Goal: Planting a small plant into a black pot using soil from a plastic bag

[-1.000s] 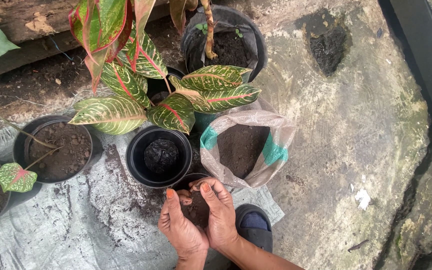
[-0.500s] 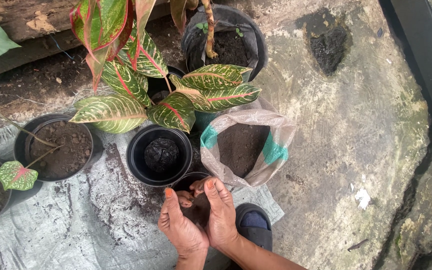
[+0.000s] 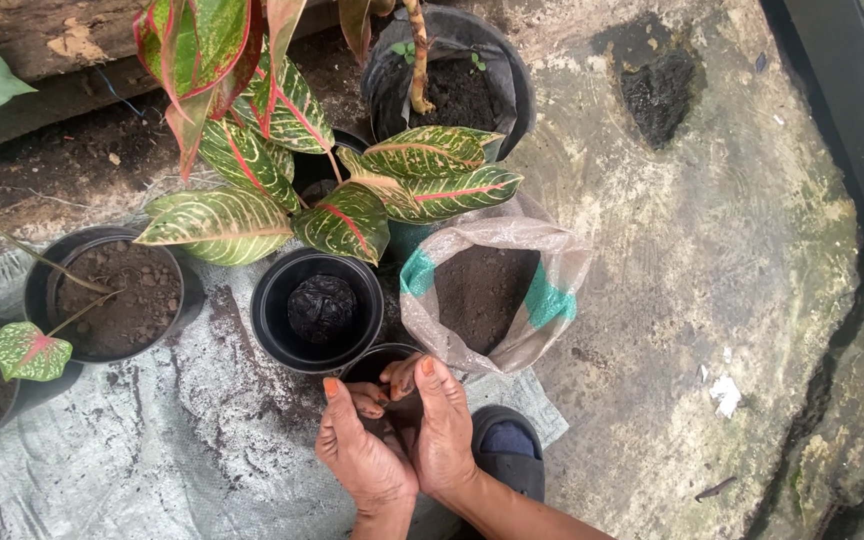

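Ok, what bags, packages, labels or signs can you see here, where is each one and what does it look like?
Woven plastic sack: right of the black pot, just above the hands; mouth rolled open, pale translucent with teal patches, dark soil inside.
Grey woven sheet: spread flat under the pots at lower left, dusted with soil.
No labels, signs or screens show.

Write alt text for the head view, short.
Both hands, left hand and right hand, press together over a small black pot on a grey sheet. Beyond it are an open sack of soil, a larger black pot and a striped-leaf plant.
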